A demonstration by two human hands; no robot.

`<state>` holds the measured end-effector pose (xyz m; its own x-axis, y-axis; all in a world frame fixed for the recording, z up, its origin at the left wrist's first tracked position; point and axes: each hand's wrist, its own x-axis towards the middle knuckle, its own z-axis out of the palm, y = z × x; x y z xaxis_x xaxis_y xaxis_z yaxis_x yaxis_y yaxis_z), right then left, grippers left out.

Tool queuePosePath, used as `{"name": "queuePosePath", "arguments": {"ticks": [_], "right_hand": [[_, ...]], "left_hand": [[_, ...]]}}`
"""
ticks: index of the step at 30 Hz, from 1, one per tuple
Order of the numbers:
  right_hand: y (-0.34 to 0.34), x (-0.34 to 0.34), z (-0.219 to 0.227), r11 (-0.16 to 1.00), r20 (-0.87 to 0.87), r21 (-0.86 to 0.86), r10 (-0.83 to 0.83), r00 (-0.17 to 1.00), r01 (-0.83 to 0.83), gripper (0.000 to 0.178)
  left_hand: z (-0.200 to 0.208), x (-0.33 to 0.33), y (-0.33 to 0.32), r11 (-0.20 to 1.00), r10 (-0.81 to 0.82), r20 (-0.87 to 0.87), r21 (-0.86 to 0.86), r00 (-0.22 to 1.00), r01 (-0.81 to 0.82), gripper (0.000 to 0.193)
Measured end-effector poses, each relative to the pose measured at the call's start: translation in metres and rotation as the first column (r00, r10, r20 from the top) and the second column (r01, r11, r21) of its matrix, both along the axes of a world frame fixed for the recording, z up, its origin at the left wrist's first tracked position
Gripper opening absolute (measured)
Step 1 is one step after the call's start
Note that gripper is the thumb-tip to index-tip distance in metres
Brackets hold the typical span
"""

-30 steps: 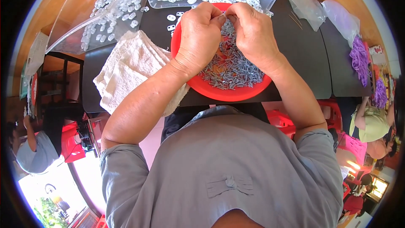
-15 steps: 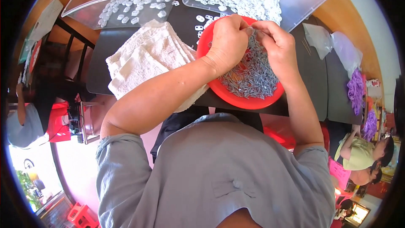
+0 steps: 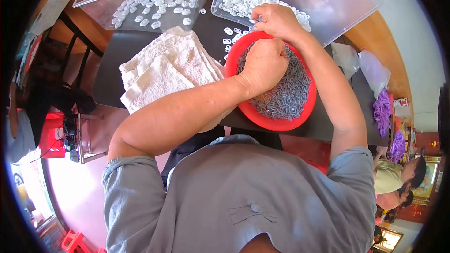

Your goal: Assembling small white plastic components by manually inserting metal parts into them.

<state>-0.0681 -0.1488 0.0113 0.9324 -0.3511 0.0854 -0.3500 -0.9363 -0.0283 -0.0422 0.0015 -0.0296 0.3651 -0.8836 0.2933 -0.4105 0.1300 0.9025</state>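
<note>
A red basin (image 3: 307,112) full of small grey screw-like pieces (image 3: 283,100) sits on the dark table in front of me. Over it, my left hand (image 3: 266,63) is closed, its fingertips pressed together; what they hold, if anything, is hidden. My right hand (image 3: 277,21) is beyond the basin's far rim, beside a clear bin, pinching a small white plastic piece (image 3: 253,21). Several loose white oval pieces (image 3: 228,31) lie on the table just left of that hand. Inside the clear bin (image 3: 328,23) is a heap of white pieces (image 3: 243,0).
A folded cream towel (image 3: 171,68) lies left of the basin. Another clear bin (image 3: 93,14) with scattered white pieces stands at the far left. Plastic bags (image 3: 373,72) and purple strands (image 3: 382,112) are at the right, with people (image 3: 393,175) beyond. A red stool (image 3: 77,241) stands lower left.
My hands have parted: the right one moved from above the basin to beyond its far rim, while the left stayed over the grey pieces. The view has shifted slightly.
</note>
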Motion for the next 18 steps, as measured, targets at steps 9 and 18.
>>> {"name": "queuePosePath", "arguments": {"ticks": [9, 18], "right_hand": [[-0.024, -0.008, -0.015, 0.986, 0.274, -0.144, 0.126, 0.953, -0.089, 0.017], [-0.008, -0.080, 0.032, 0.910, 0.415, 0.413, -0.214, 0.884, 0.027, 0.013]], "left_hand": [[0.001, 0.000, -0.001, 0.999, -0.030, -0.111, 0.011, 0.993, 0.032, 0.010], [0.028, 0.022, 0.004, 0.994, -0.005, -0.749, 0.069, 0.663, 0.086, 0.016]]}}
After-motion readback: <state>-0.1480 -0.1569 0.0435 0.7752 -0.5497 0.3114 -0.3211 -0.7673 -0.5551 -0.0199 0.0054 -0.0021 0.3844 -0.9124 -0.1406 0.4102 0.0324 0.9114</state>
